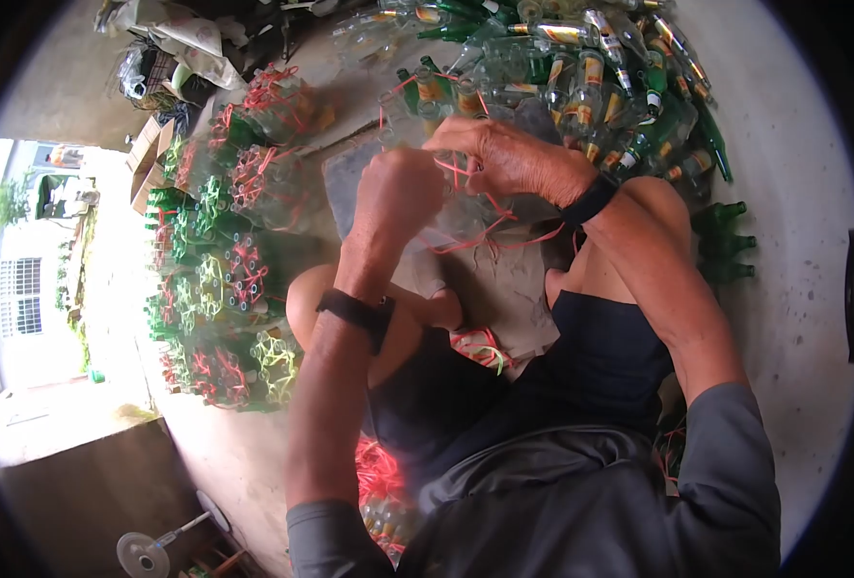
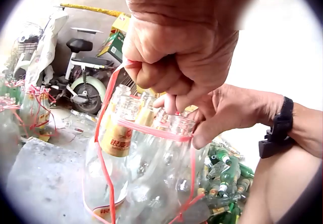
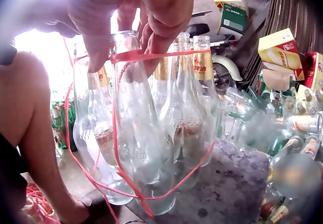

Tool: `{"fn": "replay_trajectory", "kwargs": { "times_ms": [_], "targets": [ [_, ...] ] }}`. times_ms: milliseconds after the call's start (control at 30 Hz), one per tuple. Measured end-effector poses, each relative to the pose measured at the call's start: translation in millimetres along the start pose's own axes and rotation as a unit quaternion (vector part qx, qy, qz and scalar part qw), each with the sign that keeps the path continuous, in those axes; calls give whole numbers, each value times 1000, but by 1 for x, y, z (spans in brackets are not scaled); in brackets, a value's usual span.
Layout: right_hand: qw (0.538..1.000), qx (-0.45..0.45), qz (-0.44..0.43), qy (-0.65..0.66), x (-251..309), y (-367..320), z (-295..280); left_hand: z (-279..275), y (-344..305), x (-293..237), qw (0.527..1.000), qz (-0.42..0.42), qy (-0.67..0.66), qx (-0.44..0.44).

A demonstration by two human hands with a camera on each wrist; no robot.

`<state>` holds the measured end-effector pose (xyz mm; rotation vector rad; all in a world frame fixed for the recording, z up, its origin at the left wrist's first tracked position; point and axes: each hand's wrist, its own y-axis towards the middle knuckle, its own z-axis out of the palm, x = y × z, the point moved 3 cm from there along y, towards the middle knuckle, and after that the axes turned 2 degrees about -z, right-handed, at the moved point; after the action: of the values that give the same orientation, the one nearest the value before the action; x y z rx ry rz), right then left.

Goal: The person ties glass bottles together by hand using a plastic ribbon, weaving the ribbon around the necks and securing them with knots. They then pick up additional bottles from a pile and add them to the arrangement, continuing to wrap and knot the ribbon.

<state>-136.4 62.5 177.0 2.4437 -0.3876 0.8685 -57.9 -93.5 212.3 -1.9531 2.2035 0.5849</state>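
Several clear glass bottles (image 2: pixel 146 168) stand upright in a tight bundle on a grey slab (image 3: pixel 222 183), with red plastic strap (image 2: pixel 103 158) round their necks and lower down. My left hand (image 2: pixel 181 42), fingers curled, grips the strap above the necks; in the head view the left hand (image 1: pixel 396 197) is beside my right hand (image 1: pixel 519 164). At the bottle necks, my right hand (image 3: pixel 141 17) has its thumb and fingers on either side of a neck, by the strap. Some bottles carry gold neck labels (image 3: pixel 203 65). Whether the right fingers pinch the strap is partly hidden.
Loose green and clear bottles (image 1: pixel 581 77) lie piled beyond and to the right. Tied bottle bundles (image 1: pixel 205 279) stand at the left. Red strap (image 1: pixel 379 472) lies near my legs. A scooter (image 2: pixel 83 72) and cartons (image 3: pixel 280 52) are in the background; a fan (image 1: pixel 143 556) is at lower left.
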Motion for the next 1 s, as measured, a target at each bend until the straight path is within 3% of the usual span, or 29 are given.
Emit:
{"fn": "replay_trajectory", "kwargs": {
  "times_ms": [100, 267, 533, 667, 733, 800, 867, 1000],
  "targets": [
    [1000, -19, -23, 0, 0, 0, -1, 3, 2, 9, 1000, -21, -7, 12],
    [1000, 7, 10, 5, 2, 0, -3, 10, -3, 15, 998, -59, 19, 30],
    [999, -2, 32, -31, 9, 1, -5, 11, -19, 12, 984, -162, -75, -28],
    [999, -12, 32, -30, 10, 0, -4, 19, -30, 15, 975, -203, -92, -4],
    [999, -10, 31, -32, 12, 1, -5, 21, -37, 13, 985, -98, -119, -84],
    [999, -4, 30, -34, 14, -1, -6, 24, -42, 15, 984, -108, -124, -67],
    [999, -10, 27, -16, 16, 1, -7, 25, -48, 13, 943, -209, -243, -92],
    [999, 20, 28, 31, 9, 0, -5, 38, -58, 21, 931, -209, -267, -137]
  ]
}}
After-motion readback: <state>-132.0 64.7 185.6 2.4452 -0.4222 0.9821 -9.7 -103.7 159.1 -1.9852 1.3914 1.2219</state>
